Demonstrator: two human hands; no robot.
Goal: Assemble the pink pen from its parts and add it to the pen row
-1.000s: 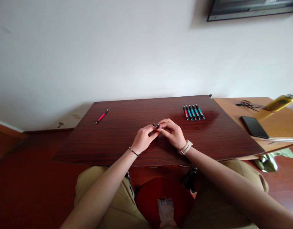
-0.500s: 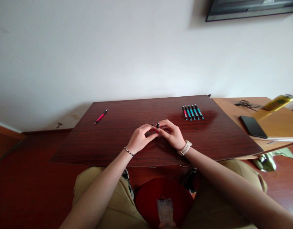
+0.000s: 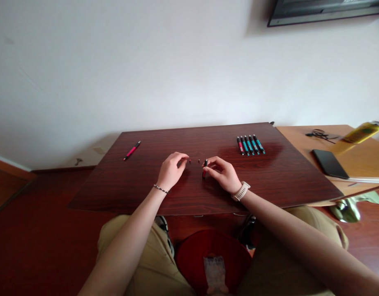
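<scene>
My right hand (image 3: pixel 223 174) pinches a dark pen (image 3: pixel 204 169) with a red part, held nearly upright over the middle of the brown table (image 3: pixel 165 201). To its left, my left hand (image 3: pixel 172 170) has thumb and index finger apart, with nothing visible between them. Two tiny pieces lie between the hands: a reddish one (image 3: pixel 190 160) by the left fingertips and a dark one (image 3: pixel 199 160). A pink and black pen (image 3: pixel 132 151) lies at the table's left. Several pens (image 3: pixel 251 145), one pink and the others teal, are lined up at the right.
On the lighter wooden surface (image 3: pixel 362 160) at the right are a black phone (image 3: pixel 329 163), a dark cable (image 3: pixel 320 134) and a yellow can (image 3: pixel 364 132). A screen (image 3: pixel 325 11) hangs on the wall. Below the table is a red stool (image 3: pixel 189 255) between my legs.
My left hand has let go of the pen and moved left, its fingers parting. The pen stays in my right hand, and the small pieces between the hands now show more clearly.
</scene>
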